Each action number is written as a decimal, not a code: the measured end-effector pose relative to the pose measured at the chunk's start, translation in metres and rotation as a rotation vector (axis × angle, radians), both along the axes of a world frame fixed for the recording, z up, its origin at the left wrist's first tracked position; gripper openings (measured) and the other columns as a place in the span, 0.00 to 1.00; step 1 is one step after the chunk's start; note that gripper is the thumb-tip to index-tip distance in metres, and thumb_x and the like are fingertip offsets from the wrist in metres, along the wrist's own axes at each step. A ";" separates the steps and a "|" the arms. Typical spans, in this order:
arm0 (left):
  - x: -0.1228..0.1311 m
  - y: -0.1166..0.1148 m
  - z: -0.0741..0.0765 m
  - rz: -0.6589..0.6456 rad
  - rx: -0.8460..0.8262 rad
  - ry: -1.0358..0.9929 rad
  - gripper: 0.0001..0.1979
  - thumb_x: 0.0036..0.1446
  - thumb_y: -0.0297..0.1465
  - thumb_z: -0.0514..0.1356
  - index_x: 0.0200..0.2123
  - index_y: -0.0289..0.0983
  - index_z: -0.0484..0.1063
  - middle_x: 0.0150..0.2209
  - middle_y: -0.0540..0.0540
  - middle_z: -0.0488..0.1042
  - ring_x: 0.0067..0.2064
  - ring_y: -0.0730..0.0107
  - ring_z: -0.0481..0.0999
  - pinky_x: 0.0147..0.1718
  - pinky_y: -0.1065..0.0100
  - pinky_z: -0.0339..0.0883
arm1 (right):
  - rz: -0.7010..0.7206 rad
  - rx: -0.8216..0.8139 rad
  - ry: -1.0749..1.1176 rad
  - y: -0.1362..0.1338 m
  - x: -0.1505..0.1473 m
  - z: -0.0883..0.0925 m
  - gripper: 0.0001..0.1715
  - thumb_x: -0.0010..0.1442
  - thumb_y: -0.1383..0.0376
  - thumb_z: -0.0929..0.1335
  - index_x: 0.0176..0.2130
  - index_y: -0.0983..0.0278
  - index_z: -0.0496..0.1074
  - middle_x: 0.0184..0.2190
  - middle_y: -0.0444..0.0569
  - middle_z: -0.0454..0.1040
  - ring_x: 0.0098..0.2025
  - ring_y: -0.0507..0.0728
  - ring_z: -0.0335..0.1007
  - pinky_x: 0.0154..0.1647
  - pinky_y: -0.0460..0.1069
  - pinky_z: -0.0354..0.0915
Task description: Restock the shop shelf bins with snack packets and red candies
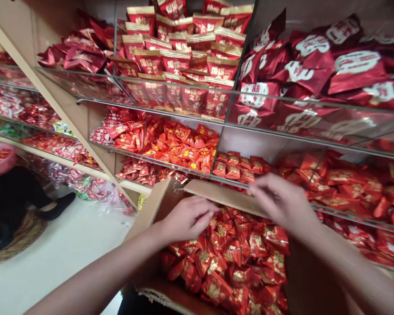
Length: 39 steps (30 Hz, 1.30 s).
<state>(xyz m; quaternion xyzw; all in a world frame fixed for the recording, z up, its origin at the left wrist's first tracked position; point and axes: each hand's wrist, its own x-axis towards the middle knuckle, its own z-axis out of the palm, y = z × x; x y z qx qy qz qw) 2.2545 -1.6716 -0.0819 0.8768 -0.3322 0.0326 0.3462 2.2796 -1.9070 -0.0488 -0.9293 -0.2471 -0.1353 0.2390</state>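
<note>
An open cardboard box [157,205] full of small red and gold candy packets [236,258] sits below me, against the shelves. My left hand [187,216] hovers over the packets at the box's far left, fingers curled, possibly pinching packets; I cannot tell. My right hand [280,201] is blurred above the box's far flap [216,194], fingers spread, with nothing visible in it. Just beyond it lies a shelf bin of small red packets [239,168].
Clear-fronted shelf bins [216,124] hold red packets on several levels: large bags [315,70] at upper right, gold-topped packs [180,61] at centre. A wooden divider [62,105] slants at left. A person in dark clothes [9,205] sits on the pale floor [59,258] at left.
</note>
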 end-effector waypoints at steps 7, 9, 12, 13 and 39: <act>-0.036 0.029 -0.059 0.137 0.218 0.028 0.25 0.56 0.32 0.50 0.58 0.42 0.52 0.59 0.43 0.54 0.59 0.61 0.53 0.56 0.56 0.52 | 0.136 -0.143 0.066 0.026 -0.051 -0.094 0.18 0.58 0.66 0.59 0.48 0.59 0.66 0.48 0.52 0.67 0.49 0.59 0.62 0.49 0.57 0.61; -0.038 0.031 -0.063 0.159 0.205 0.027 0.24 0.56 0.32 0.50 0.57 0.44 0.54 0.60 0.44 0.53 0.60 0.61 0.52 0.56 0.55 0.51 | 0.071 -0.170 0.048 0.034 -0.035 -0.104 0.21 0.57 0.66 0.61 0.51 0.61 0.64 0.50 0.52 0.66 0.51 0.61 0.61 0.51 0.58 0.60; -0.039 0.034 -0.064 0.163 0.178 0.034 0.23 0.55 0.31 0.51 0.56 0.46 0.56 0.59 0.46 0.55 0.59 0.60 0.54 0.56 0.53 0.52 | -0.003 -0.211 0.043 0.043 -0.023 -0.107 0.22 0.56 0.66 0.61 0.51 0.61 0.63 0.49 0.52 0.67 0.50 0.61 0.62 0.51 0.58 0.60; -0.039 0.035 -0.064 0.161 0.172 0.036 0.24 0.55 0.31 0.51 0.56 0.46 0.56 0.59 0.47 0.55 0.59 0.60 0.55 0.56 0.53 0.53 | -0.031 -0.212 0.029 0.045 -0.023 -0.109 0.22 0.56 0.67 0.61 0.51 0.62 0.64 0.48 0.52 0.68 0.49 0.61 0.62 0.50 0.58 0.60; -0.040 -0.051 -0.051 0.422 -0.970 0.945 0.17 0.43 0.41 0.62 0.25 0.31 0.73 0.24 0.49 0.72 0.30 0.72 0.69 0.37 0.68 0.61 | -0.222 0.854 0.637 0.050 -0.091 -0.117 0.20 0.54 0.53 0.62 0.38 0.62 0.74 0.38 0.47 0.75 0.42 0.57 0.69 0.44 0.47 0.65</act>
